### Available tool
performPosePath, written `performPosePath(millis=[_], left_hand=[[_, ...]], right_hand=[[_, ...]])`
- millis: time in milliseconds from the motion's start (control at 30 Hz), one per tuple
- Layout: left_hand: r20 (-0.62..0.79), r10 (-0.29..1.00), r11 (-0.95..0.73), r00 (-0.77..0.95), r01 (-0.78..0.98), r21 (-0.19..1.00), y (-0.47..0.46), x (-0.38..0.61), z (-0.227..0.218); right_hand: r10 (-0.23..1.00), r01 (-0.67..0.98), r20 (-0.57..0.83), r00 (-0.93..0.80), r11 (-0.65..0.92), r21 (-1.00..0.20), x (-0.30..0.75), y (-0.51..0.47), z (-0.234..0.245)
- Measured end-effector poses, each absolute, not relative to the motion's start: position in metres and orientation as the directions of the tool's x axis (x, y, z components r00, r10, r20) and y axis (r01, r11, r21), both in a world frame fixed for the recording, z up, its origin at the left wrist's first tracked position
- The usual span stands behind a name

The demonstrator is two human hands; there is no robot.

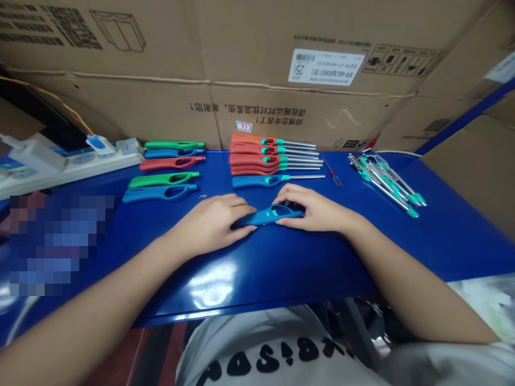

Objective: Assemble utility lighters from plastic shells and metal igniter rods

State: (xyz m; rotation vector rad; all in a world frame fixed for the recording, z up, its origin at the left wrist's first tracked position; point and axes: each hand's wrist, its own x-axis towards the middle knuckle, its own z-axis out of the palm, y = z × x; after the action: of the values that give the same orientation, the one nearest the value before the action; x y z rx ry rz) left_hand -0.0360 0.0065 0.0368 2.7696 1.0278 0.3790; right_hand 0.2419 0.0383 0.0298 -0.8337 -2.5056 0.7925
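Between my two hands lies a blue lighter handle with teal parts and a finger loop, held just over the blue table. My left hand grips its wide end, thumb in front and fingers behind. At the loop end, my right hand pinches it between thumb and fingers. Just behind is a blue lighter with a metal tube, below a stack of red and orange lighters. Green, blue and red handles without tubes, such as a blue handle, lie to the left.
Several metal tubes with teal ends are piled at the right. A small screwdriver lies beside the stack. A white power strip with plugs runs along the left. Large cardboard stands behind the blue table.
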Motion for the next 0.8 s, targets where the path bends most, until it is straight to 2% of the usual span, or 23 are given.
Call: performPosePath(millis=[300,567,633,800], left_hand=[[0.18,0.674,-0.736,0.716,0.634,0.235,0.008,-0.035,0.034],[0.185,0.741,-0.664,0.646,0.659,0.354,0.008,-0.033,0.026],[0.192,0.737,-0.671,0.648,0.665,0.327,0.007,-0.032,0.025],[0.241,0.699,-0.713,0.674,0.682,0.163,0.007,-0.032,0.023]], right_hand=[[0.626,0.447,0.168,-0.761,0.695,-0.563,0.243,0.038,0.03],[0.635,0.442,0.182,-0.751,0.688,-0.576,0.242,0.04,0.024],[0.636,0.466,0.177,-0.751,0.7,-0.541,0.241,0.038,0.025],[0.611,0.529,0.158,-0.775,0.766,-0.366,0.236,0.035,0.028]])
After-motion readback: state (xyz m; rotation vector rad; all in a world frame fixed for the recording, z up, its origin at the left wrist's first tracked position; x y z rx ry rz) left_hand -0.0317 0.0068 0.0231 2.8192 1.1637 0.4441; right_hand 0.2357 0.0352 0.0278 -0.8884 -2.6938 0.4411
